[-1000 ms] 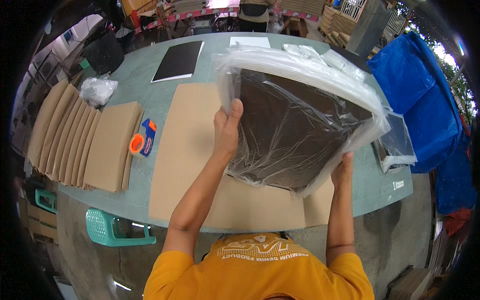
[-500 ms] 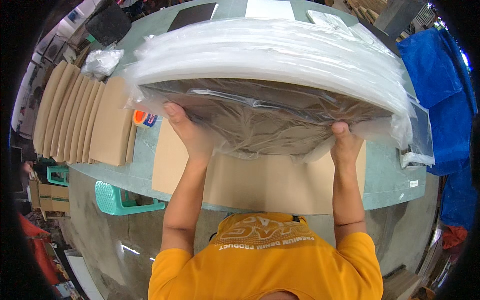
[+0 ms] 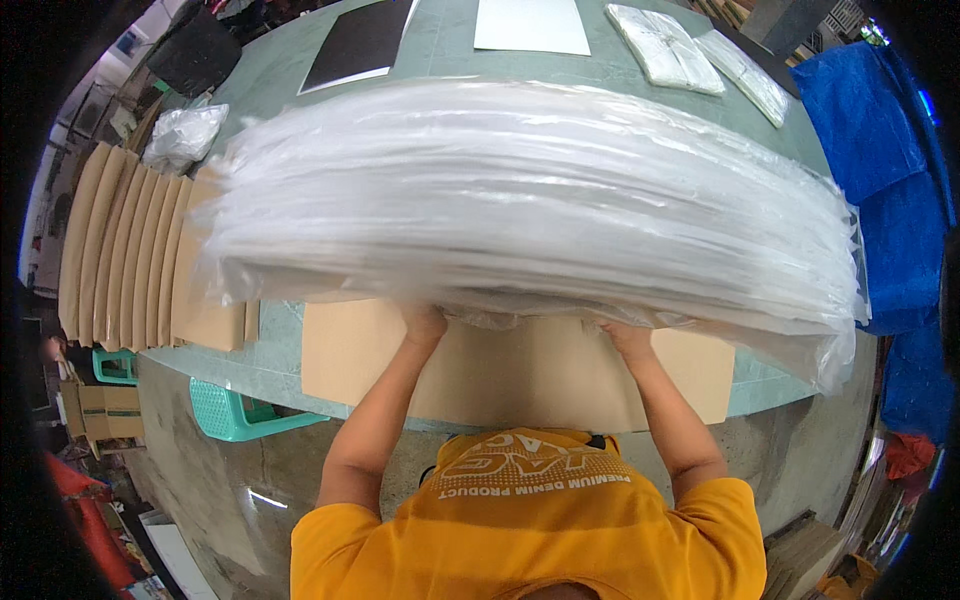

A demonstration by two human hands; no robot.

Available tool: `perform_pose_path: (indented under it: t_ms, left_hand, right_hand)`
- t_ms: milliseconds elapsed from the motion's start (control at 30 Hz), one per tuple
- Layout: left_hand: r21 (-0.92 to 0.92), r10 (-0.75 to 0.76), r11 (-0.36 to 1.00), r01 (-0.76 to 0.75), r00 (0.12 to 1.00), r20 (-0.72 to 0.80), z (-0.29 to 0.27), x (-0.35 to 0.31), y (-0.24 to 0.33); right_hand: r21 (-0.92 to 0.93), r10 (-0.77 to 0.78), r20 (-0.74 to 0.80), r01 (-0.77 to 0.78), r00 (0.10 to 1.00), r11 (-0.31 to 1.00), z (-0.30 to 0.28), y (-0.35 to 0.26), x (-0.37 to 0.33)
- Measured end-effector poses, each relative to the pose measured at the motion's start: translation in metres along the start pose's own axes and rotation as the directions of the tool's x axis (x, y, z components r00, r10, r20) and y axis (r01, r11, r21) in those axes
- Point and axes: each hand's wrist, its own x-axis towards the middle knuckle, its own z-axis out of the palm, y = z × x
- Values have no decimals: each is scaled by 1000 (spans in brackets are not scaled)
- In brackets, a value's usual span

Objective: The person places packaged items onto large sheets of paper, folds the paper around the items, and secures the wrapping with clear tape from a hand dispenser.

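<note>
Place: a workshop, judging by its stocked materials
Worktable: broad, smooth, pale-green table (image 3: 445, 50)
Bulk material: thick stack of whitish clear-plastic layers (image 3: 540, 190) over the table's middle
Cardboard: row of folded brown cardboard pieces (image 3: 125, 250) on the table's left end
Seat: perforated teal plastic stool (image 3: 222, 410) below the table's near left edge
Cover: creased blue plastic tarpaulin (image 3: 865, 150) right of the table
Floor: bare grey concrete floor (image 3: 250, 470) around the table

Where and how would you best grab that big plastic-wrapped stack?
Probably under its lower edge, from the near side, hands spread well apart: the plastic-wrapped stack is wide and many-layered, and its ends look floppy. The left hand and right hand meet that edge nearer the middle, fingers partly hidden.
</note>
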Motion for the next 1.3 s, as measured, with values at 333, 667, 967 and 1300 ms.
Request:
perform_pose_path:
  t_ms: [333,667,967,1300]
  left_hand:
    - [-224,-471,813,537,833,291,-40,91,91]
    - [385,-639,761,522,500,584,-2,70,41]
    - [403,-649,753,520,490,582,-3,71,41]
    - [399,-656,751,526,533,534,-2,68,39]
  right_hand:
    - [216,460,68,-463,885,859,-11,-79,52]
    - [-423,756,329,-627,566,654,-9,-40,59]
    - [-703,425,694,422,581,573,-183,-73,-66]
    - [-593,221,688,360,692,720,-253,-30,-112]
